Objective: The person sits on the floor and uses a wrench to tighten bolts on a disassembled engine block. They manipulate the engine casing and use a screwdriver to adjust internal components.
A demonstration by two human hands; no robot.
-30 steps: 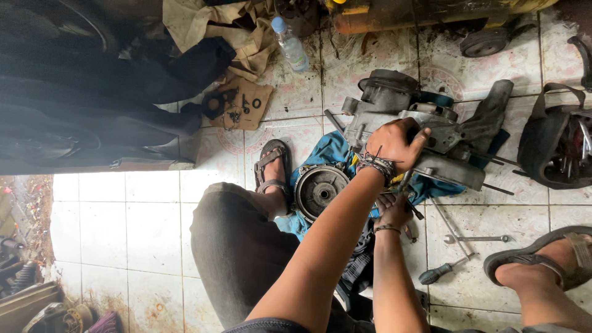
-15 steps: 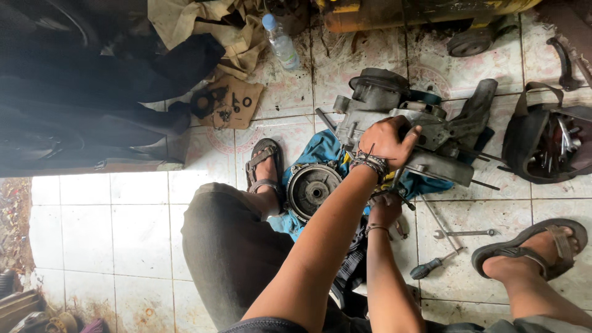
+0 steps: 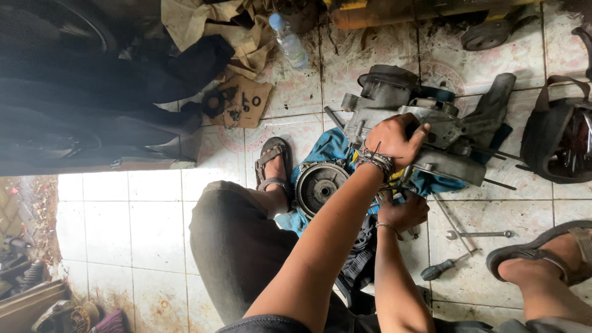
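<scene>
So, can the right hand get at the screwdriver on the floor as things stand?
Probably yes. The right hand sits low beside the engine block, and only bare tile lies between it and the screwdriver.

The floor (image 3: pixel 123 228) is made of white square tiles, with brown dirt and rust marks in many spots (most near the bottom). The tiles at the top have faded round patterns and dark smudges. The top left corner is very dark. Soft daylight falls on the pale tiles.
</scene>
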